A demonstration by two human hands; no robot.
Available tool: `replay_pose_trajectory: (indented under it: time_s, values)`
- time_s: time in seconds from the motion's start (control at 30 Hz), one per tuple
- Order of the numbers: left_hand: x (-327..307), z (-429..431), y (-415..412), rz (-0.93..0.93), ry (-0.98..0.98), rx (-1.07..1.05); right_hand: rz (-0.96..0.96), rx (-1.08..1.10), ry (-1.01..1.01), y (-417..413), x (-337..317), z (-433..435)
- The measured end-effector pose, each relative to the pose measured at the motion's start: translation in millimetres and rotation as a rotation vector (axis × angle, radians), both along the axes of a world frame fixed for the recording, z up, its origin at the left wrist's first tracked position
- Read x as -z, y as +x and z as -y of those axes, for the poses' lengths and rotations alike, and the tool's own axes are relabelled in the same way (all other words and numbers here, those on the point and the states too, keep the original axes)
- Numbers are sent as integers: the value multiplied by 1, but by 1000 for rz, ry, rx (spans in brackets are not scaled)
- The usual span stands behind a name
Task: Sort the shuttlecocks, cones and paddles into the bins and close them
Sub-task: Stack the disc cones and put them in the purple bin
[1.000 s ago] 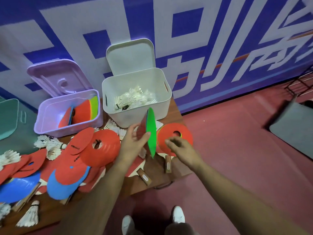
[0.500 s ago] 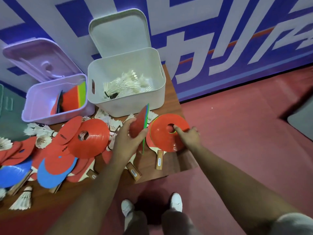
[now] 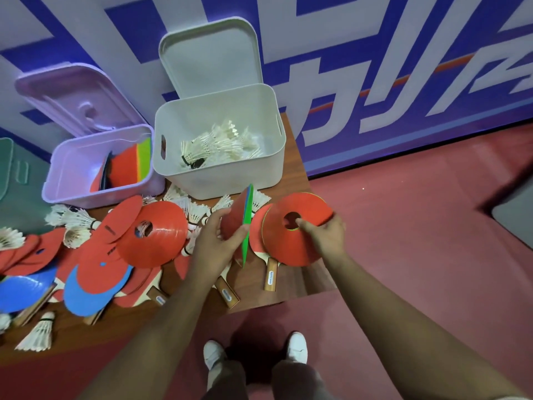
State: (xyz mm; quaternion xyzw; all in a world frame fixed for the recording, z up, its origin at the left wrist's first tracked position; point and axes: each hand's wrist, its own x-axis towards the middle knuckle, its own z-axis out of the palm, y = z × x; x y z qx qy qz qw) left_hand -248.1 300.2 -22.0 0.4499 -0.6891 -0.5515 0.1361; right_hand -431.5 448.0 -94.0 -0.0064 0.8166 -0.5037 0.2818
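Left hand [image 3: 215, 243] grips upright cone stack [image 3: 238, 223]; right hand [image 3: 324, 236] grips red cone [image 3: 300, 229].

My left hand [image 3: 215, 241] holds a thin stack of cones [image 3: 234, 223] on edge, red facing me, green behind. My right hand [image 3: 326, 235] grips a red cone [image 3: 302, 246] lying on a paddle [image 3: 271, 277] at the desk's [image 3: 291, 285] right end. Both bins stand open: the white bin [image 3: 225, 180] holds shuttlecocks [image 3: 219, 142], the lilac bin [image 3: 86, 197] holds cones [image 3: 127, 166].

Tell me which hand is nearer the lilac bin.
Left. The left hand, holding upright cones, is to the right of the lilac bin and nearer the person; the right hand is farther right, gripping an orange cone.
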Motion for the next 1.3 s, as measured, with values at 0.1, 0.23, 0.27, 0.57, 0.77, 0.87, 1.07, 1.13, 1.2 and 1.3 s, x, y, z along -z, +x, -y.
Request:
replay_pose_trajectory:
  time_s: [0.1, 0.23, 0.27, 0.57, 0.77, 0.87, 1.07, 1.13, 1.2, 1.3]
  values:
    - [-9, -6, -4, -15, 35, 8, 79, -35, -217, 12, -34, 5]
    - [-18, -15, -2, -58, 68, -50, 168, -179, -385, 47, -72, 17]
    - [-21, -17, -1, -85, 64, -60, 193, -224, -419, 56, -80, 20]
    - [-44, -2, 49, -42, -240, 7, 421, -431, -622, 101, -136, 66]
    - [-67, 41, 103, -73, -408, 51, 301, -543, -562, 132, -153, 125]
    - [-77, 76, 132, -160, -474, -97, 353, -537, -606, 146, -166, 158]
    - [-72, 207, 179, -108, -65, -592, 512, -511, -743, 179, -179, 239]
    - [-62, 237, 178, -175, 276, -461, 554, -469, -755, 187, -177, 266]
    - [-47, 267, 174, -245, 399, -429, 563, -406, -718, 194, -171, 297]
    - [-41, 303, 168, -190, 251, -408, 363, -366, -532, 195, -167, 335]
